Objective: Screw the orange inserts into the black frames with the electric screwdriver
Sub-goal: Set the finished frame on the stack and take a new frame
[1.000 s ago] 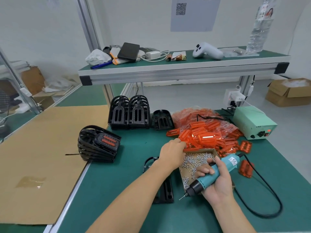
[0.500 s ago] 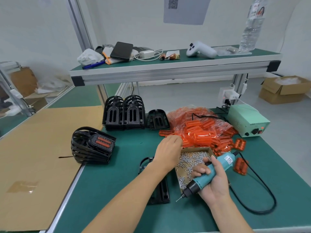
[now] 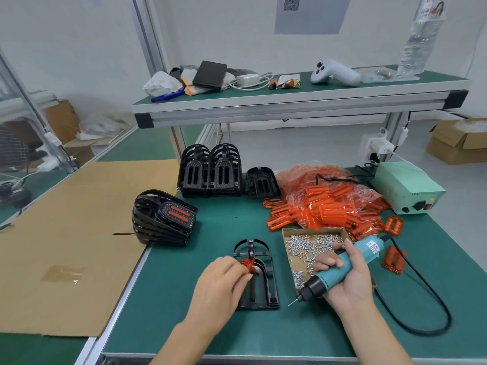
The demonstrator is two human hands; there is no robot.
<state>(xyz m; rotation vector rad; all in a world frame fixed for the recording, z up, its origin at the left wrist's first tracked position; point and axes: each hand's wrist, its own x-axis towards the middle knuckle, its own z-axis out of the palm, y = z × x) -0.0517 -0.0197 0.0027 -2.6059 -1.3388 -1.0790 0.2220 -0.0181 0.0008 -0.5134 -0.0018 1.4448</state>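
Orange plastic shows between the fingertips of the left hand (image 3: 220,281), which pinches 1 orange insert (image 3: 247,263) over the black frame (image 3: 258,275) lying flat at lower centre of the table (image 3: 184,325); the hand covers much of the insert. The right hand (image 3: 347,280), just right, grips the teal electric screwdriver (image 3: 340,270), tip pointing lower left above bare green mat, beside the screw box (image 3: 313,246).

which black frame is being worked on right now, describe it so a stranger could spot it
On the green bench, look near the front edge, left of the screw box. The black frame lies flat and alone; the left hand holds an orange insert over it.
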